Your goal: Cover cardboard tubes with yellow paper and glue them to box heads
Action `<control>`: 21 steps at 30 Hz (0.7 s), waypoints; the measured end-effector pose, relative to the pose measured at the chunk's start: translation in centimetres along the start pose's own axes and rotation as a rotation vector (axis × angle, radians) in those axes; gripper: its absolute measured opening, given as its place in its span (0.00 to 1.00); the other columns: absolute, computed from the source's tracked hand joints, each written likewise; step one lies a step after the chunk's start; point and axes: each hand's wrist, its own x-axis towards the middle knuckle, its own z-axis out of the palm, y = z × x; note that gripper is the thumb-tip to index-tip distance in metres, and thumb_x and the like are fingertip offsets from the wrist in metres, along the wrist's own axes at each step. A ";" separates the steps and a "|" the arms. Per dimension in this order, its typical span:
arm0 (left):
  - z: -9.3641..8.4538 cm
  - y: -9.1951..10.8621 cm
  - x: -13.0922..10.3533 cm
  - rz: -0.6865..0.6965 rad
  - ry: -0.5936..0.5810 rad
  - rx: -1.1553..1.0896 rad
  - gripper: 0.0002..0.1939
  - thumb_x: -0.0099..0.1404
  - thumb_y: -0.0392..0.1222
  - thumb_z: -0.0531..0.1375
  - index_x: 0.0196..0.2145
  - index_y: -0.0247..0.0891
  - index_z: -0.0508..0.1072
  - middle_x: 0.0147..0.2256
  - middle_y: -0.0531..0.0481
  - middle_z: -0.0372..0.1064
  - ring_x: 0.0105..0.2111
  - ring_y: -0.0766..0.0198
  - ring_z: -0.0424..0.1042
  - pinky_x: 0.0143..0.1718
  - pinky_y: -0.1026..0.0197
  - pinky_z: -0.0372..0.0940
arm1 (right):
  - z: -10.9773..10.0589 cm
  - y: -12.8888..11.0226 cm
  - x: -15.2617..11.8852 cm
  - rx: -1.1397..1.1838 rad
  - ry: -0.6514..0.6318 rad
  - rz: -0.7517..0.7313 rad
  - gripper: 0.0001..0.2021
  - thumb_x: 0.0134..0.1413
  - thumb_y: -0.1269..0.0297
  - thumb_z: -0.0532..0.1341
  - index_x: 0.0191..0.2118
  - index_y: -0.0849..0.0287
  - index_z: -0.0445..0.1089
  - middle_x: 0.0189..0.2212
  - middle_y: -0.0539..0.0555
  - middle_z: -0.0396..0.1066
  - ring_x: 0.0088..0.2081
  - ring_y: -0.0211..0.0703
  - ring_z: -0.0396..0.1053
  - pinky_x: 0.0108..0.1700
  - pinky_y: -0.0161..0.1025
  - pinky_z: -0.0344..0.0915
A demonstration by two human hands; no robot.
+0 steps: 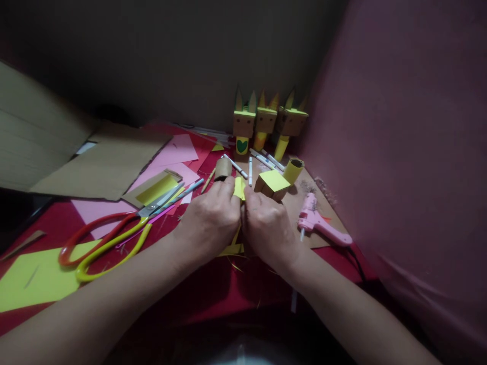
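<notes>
My left hand point(213, 210) and my right hand point(268, 220) meet at the middle of the table, fingers closed. Pinched between them is a small piece of yellow paper point(239, 188), its lower part hidden by my fingers. Just beyond my left hand lies a short cardboard tube point(223, 169). Past my right hand sits a cardboard box with a yellow top point(274, 180), and a yellow-wrapped tube point(293, 171) stands against it. Thin yellow paper strips point(232, 249) lie below my hands.
Large scissors with red and yellow handles point(142, 221) lie left, over pink paper point(91, 212). A pink glue gun point(321, 225) rests right on a cardboard sheet point(323, 203). Three cardboard figures point(243, 124) stand at the back, with several white markers point(250, 171) before them.
</notes>
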 end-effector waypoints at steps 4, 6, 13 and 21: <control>-0.1 0.2 0.1 0.014 0.018 0.015 0.12 0.63 0.25 0.52 0.27 0.24 0.75 0.37 0.23 0.76 0.26 0.50 0.74 0.24 0.54 0.71 | 0.1 -0.1 0.0 0.057 0.006 0.026 0.18 0.56 0.83 0.46 0.43 0.77 0.71 0.29 0.65 0.74 0.29 0.47 0.74 0.32 0.41 0.72; -0.1 0.3 0.0 0.019 0.026 0.018 0.13 0.63 0.25 0.52 0.27 0.22 0.75 0.41 0.19 0.75 0.27 0.50 0.75 0.26 0.54 0.72 | -0.1 -0.2 0.1 0.088 -0.005 0.041 0.17 0.57 0.82 0.46 0.42 0.76 0.72 0.29 0.65 0.74 0.30 0.47 0.74 0.33 0.41 0.72; 0.2 0.4 -0.4 0.081 0.046 0.009 0.13 0.65 0.25 0.51 0.39 0.15 0.74 0.47 0.18 0.72 0.45 0.43 0.77 0.38 0.55 0.75 | -0.7 -0.3 2.0 0.095 -0.245 0.181 0.21 0.54 0.83 0.49 0.54 0.80 0.65 0.36 0.70 0.76 0.35 0.52 0.76 0.33 0.43 0.74; 0.3 0.1 -0.3 0.007 0.030 0.052 0.12 0.64 0.25 0.51 0.34 0.21 0.76 0.44 0.21 0.75 0.31 0.49 0.78 0.25 0.54 0.74 | -0.6 -1.0 1.8 0.178 -0.342 0.222 0.30 0.50 0.85 0.46 0.61 0.86 0.54 0.38 0.74 0.76 0.33 0.51 0.77 0.34 0.43 0.75</control>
